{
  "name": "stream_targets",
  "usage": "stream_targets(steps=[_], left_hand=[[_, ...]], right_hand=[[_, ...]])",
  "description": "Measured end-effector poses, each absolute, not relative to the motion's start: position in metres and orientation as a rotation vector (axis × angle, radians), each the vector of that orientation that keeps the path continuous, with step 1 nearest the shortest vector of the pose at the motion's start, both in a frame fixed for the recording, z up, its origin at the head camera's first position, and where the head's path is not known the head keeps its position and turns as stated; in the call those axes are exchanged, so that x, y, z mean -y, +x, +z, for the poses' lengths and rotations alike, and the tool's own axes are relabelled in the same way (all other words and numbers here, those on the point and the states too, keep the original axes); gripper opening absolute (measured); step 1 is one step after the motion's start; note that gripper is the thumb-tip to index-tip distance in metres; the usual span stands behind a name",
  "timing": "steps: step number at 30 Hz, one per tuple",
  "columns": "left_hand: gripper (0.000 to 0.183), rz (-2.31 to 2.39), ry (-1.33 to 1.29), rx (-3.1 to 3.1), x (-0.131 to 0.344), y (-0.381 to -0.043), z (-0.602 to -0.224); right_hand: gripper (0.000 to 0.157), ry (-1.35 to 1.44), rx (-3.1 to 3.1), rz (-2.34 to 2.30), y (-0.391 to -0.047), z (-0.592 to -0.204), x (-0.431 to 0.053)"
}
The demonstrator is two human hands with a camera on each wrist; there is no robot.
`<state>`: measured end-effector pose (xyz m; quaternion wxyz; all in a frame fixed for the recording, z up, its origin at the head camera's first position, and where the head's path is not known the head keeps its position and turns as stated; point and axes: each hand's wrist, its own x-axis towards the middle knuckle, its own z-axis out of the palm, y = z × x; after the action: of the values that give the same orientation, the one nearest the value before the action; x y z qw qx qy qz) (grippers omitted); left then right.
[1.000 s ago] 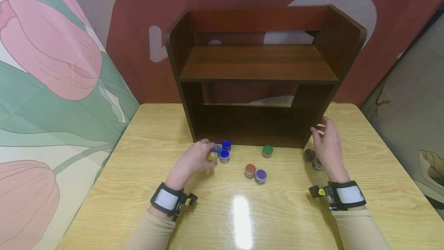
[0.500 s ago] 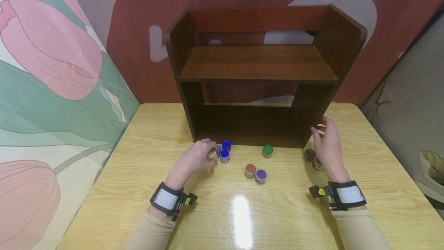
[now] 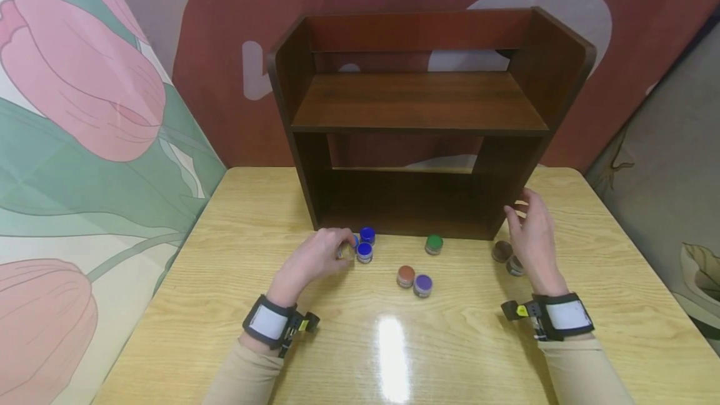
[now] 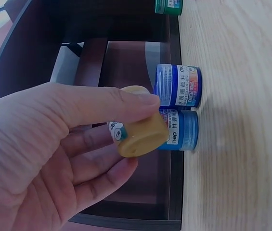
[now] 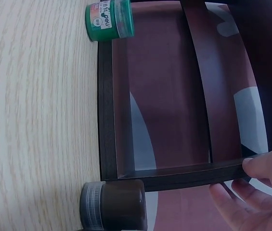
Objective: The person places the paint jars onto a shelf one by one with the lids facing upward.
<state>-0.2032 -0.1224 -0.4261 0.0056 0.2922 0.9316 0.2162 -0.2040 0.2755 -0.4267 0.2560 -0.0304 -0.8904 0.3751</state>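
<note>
My left hand (image 3: 316,255) pinches a small jar of yellow paint (image 4: 145,134) between thumb and fingers, at the front left of the brown shelf unit (image 3: 419,102). Past it stand a light blue paint jar (image 4: 187,130) and a dark blue paint jar (image 4: 188,85); a second dark blue jar (image 3: 364,252) is closest to the person. My right hand (image 3: 531,236) is at the unit's right side panel, its thumb (image 5: 257,167) at the panel's edge and its relaxed fingers along the outer side. Below it are a dark brown jar (image 5: 122,204) and a greyish jar (image 3: 514,266), partly hidden.
A green jar (image 3: 434,244) stands before the unit's lower front edge. Nearer on the wooden table (image 3: 461,342), an orange-brown jar (image 3: 405,276) and a purple-lidded jar (image 3: 423,285) sit side by side. A patterned wall (image 3: 219,11) rises behind the unit.
The yellow paint jar has turned within my left hand's fingers, so its yellow end no longer faces up in the head view. My right hand has stayed in place.
</note>
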Motion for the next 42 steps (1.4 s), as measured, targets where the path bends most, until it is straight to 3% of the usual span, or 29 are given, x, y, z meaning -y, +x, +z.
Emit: stream_targets(steps=[19,42], left_hand=[[0.036,0.653,0.937,-2.826,0.1181,-0.2007,-0.4263],[0.029,0.58,1.018,-2.678,0.1167,-0.198,-0.4296]], right_hand=[[0.044,-0.072,2.41,1.008,-0.2043,-0.4271,-0.2759],[0.044,-0.078,2.41,1.014,-0.204,-0.4271,-0.2761]])
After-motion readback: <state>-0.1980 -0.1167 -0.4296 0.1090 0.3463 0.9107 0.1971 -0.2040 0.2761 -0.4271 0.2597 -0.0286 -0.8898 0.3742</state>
